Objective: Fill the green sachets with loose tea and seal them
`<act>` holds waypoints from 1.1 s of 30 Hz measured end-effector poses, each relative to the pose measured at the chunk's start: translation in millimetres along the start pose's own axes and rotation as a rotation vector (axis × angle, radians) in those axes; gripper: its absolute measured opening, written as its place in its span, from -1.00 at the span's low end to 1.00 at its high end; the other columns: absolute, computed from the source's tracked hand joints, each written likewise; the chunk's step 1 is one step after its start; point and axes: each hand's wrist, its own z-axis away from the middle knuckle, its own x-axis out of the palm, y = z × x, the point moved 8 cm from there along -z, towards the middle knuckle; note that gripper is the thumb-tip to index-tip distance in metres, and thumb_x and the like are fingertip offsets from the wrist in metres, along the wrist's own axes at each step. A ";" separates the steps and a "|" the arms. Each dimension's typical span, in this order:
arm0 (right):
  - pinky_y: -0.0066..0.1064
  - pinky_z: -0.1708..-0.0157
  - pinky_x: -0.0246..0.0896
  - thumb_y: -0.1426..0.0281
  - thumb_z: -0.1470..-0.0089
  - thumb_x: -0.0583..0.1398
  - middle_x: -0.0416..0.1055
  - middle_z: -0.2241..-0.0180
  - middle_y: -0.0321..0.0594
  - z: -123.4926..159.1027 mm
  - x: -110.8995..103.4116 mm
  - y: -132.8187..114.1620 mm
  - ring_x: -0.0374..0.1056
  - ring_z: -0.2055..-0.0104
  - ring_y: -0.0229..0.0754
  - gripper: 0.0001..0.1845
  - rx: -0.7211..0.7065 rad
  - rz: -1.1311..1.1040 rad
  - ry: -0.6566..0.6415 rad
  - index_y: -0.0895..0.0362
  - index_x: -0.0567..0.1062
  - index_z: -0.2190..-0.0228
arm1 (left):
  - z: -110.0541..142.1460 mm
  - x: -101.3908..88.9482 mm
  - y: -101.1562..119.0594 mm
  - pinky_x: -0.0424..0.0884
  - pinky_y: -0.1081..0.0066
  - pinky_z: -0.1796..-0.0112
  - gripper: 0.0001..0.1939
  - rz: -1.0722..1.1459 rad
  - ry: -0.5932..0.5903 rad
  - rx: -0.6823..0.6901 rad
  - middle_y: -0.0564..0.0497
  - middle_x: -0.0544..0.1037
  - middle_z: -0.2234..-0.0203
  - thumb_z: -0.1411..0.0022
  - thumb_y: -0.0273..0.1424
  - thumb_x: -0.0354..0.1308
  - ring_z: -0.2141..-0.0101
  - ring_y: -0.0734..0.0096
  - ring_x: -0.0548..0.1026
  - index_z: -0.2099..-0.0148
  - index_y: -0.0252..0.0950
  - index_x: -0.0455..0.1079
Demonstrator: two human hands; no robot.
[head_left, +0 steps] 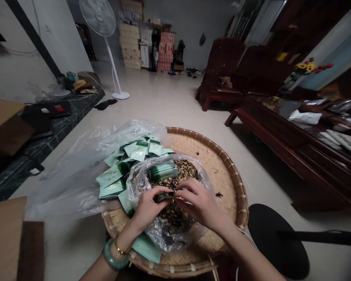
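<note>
A round woven bamboo tray (219,168) lies in front of me, holding a transparent plastic bag (140,187) of dried, loose tea-like leaves (185,171). Above the leaves, both my left hand (148,208) and my right hand (200,203) pinch a small dark green sachet (163,197) between their fingers. A short stack of green sachets (163,172) rests on the leaves inside the bag. Left of the bag lies a heap of pale green sachets (131,156). A jade bangle (114,255) circles my left wrist.
A large transparent plastic sheet (76,175) spreads left of the tray, with cardboard (2,238) at lower left. A dark stone counter (41,144) runs along the left, a dark wooden table (292,132) along the right, and a round black stand base (276,242) sits close by.
</note>
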 end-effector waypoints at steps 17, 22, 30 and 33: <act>-0.40 0.40 0.21 0.34 -0.18 0.17 0.43 0.35 -0.16 -10.9 10.5 14.0 0.34 0.33 -0.19 -0.84 0.161 0.044 -0.162 0.18 0.49 0.31 | -2.1 0.7 -0.4 0.41 0.42 0.31 -0.83 0.000 -0.028 -0.031 0.02 0.61 0.41 0.00 -0.42 0.24 0.38 0.33 0.52 0.28 -0.29 0.53; -0.39 0.36 0.26 0.35 -0.03 0.28 0.48 0.40 -0.24 -8.5 2.4 35.5 0.37 0.36 -0.22 -0.87 0.410 -0.421 0.049 0.14 0.53 0.34 | -0.4 7.8 7.3 0.37 0.47 0.44 -0.79 0.175 -0.134 -0.171 0.06 0.55 0.54 0.08 -0.34 0.31 0.49 0.39 0.46 0.37 -0.36 0.50; -0.47 0.59 0.17 0.20 0.17 0.35 0.36 0.57 -0.35 2.5 36.7 60.5 0.23 0.59 -0.33 -0.71 0.733 -0.898 0.002 0.15 0.51 0.46 | 10.7 21.5 -1.4 0.45 0.36 0.27 -0.53 0.457 -0.255 -0.347 -0.05 0.62 0.35 0.09 -0.30 0.35 0.32 0.26 0.55 0.11 -0.39 0.44; -0.49 0.59 0.17 0.22 0.25 0.39 0.32 0.54 -0.40 6.4 34.5 61.9 0.21 0.58 -0.35 -0.60 0.754 -0.905 0.107 0.12 0.43 0.36 | 10.2 19.9 -5.5 0.45 0.35 0.26 -0.51 0.442 -0.190 -0.339 -0.08 0.62 0.30 0.10 -0.30 0.35 0.31 0.24 0.56 0.10 -0.39 0.43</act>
